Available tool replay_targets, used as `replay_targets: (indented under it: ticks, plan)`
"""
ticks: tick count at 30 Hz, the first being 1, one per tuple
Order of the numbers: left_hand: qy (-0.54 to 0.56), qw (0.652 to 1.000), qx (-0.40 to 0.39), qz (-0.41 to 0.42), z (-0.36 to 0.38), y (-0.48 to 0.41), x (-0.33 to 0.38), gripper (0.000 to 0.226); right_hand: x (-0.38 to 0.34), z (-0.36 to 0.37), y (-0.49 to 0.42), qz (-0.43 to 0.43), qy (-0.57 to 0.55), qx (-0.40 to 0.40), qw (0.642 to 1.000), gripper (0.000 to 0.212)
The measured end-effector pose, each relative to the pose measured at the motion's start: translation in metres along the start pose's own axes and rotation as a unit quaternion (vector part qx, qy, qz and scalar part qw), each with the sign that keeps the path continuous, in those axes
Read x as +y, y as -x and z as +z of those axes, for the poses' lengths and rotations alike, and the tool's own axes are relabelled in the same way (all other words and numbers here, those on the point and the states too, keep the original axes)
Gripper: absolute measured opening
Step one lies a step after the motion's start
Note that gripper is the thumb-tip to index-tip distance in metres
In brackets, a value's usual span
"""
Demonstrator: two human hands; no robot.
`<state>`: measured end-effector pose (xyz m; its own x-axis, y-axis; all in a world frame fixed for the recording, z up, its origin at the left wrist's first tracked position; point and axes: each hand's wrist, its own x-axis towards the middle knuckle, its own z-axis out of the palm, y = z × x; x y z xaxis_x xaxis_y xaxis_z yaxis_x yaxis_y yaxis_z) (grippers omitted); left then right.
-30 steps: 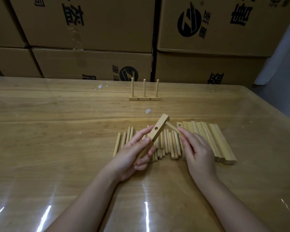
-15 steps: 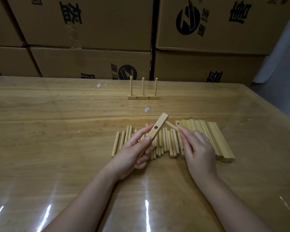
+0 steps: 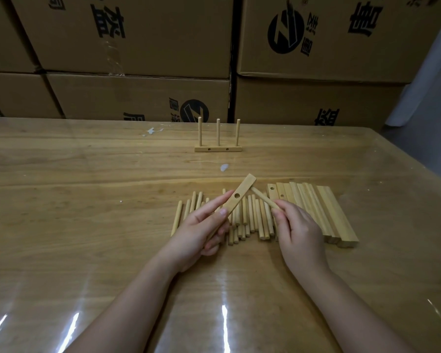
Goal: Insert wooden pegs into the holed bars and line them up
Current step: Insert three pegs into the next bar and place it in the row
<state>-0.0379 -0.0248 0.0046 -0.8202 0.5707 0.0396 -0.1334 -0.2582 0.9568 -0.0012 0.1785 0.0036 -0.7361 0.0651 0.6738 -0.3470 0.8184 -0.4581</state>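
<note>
Head view: over the loose pegs (image 3: 250,221), left fingers (image 3: 214,205) clamp your bar (image 3: 240,192), right fingers (image 3: 282,208) pinch a peg (image 3: 263,198) at its end; push straight in.

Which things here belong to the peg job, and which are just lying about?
Job: bar in left hand, peg in right hand, loose pegs, bar stack, finished three-peg bar.
Lying about: cardboard boxes, white scraps.

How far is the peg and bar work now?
Done: one finished bar stands at the back with three upright pegs. In hand: the left hand grips a holed bar while the right hand holds a peg to it. Left: the loose pegs and stacked bars.
</note>
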Motion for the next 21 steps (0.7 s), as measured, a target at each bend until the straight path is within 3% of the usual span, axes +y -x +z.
replay_targets:
  ticks: [21]
  plan:
    - [0.008, 1.0, -0.005, -0.007, 0.0006, 0.0005, 0.0034, 0.051, 0.0044, -0.0032, -0.0029, 0.059, -0.073, -0.059, 0.994, 0.02]
